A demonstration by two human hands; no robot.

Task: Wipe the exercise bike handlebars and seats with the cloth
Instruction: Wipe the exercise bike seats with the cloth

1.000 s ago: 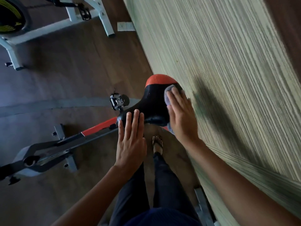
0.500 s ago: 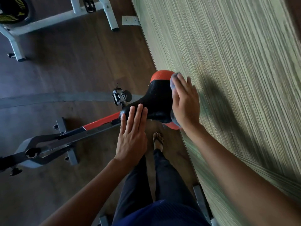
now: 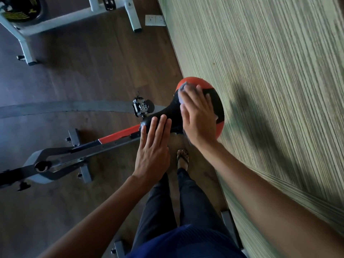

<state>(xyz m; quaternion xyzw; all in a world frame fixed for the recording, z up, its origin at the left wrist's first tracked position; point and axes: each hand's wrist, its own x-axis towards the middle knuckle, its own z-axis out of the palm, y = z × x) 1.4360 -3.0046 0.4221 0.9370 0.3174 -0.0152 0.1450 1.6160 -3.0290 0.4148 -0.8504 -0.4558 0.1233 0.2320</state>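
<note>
Right hand slid cloth inward across seat.

Cloth on seat; perhaps wall right

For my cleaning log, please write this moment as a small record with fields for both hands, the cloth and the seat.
seat: black, with an orange-red rear edge
left hand: flat, fingers straight, resting on the seat's narrow front
right hand: pressing the cloth on the wide rear part
cloth: grey-blue, mostly hidden under the right hand
nearby: white frame of another bike, upper left
</note>
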